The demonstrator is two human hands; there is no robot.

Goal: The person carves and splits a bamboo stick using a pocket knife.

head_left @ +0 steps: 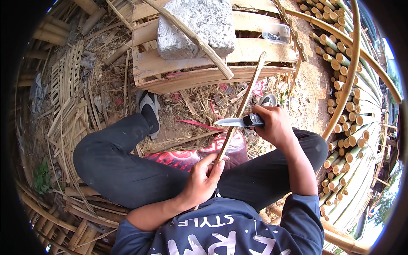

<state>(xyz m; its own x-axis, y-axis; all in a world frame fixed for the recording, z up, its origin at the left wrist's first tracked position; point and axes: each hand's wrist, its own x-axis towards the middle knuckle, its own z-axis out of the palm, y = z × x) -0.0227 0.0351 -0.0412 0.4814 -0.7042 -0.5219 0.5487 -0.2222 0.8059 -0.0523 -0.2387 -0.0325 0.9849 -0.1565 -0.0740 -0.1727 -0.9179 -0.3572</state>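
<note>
My left hand (203, 180) is closed round the lower part of a thin bamboo strip (241, 111) in front of my belly. The strip slants up and to the right, and its far end reaches the edge of a wooden crate. In my right hand (274, 126) is a knife (233, 122) with a dark handle and a bare steel blade. Its blade points left and lies across the middle of the strip; whether it cuts in cannot be told. Below the blade, between my legs, lies a red and white plastic sack (178, 160).
A rough concrete block (195, 29) and another bamboo strip (191, 38) rest on the slatted wooden crate (148, 63) ahead. A clear plastic container (276, 33) stands there too. Stacked bamboo poles (350, 106) fill the right side. Split bamboo (63, 106) and shavings litter the left.
</note>
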